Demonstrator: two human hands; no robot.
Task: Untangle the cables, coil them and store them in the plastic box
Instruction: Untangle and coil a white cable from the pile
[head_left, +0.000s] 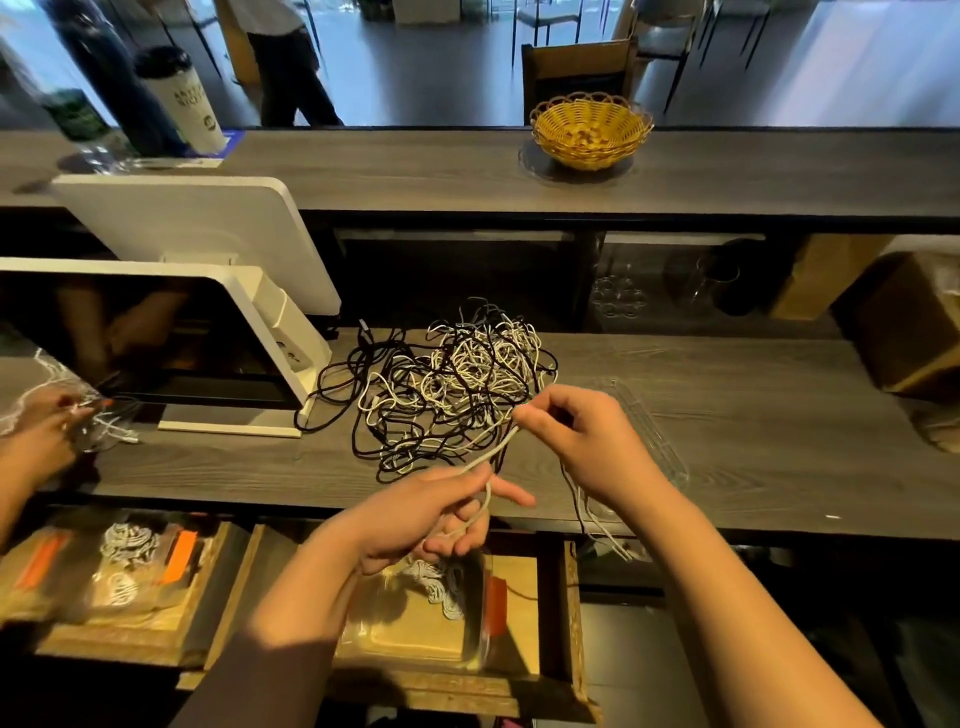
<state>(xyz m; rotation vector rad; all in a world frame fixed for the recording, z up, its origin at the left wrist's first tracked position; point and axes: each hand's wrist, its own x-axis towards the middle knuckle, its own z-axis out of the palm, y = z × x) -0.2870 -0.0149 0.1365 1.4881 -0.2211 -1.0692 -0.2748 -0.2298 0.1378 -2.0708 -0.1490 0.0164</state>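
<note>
Grey wood-grain boards form the desk (727, 426), and a loose tangle of thin black and white cables (452, 384) lies on it near the middle, closer to the far edge than to the near one. One white cable (493, 451) runs out of the heap toward the near edge and stretches between both hands. The right hand (576, 436) is held above the desk just right of the heap, thumb and forefinger pinching the cable's upper part. The left hand (436, 514) hovers over the near edge, fingers curled round the cable's lower part, which loops down below the palm. Below the near edge, under the left hand, a clear plastic box (467, 623) with an orange clip sits on a wooden shelf (519, 680) and holds a few coiled white and dark cables. A clear plastic lid (649, 431) lies flat on the desk right of the right hand. At the left end stands a white point-of-sale terminal (208, 291). A yellow wicker basket (592, 130) rests on the raised counter beyond.
</note>
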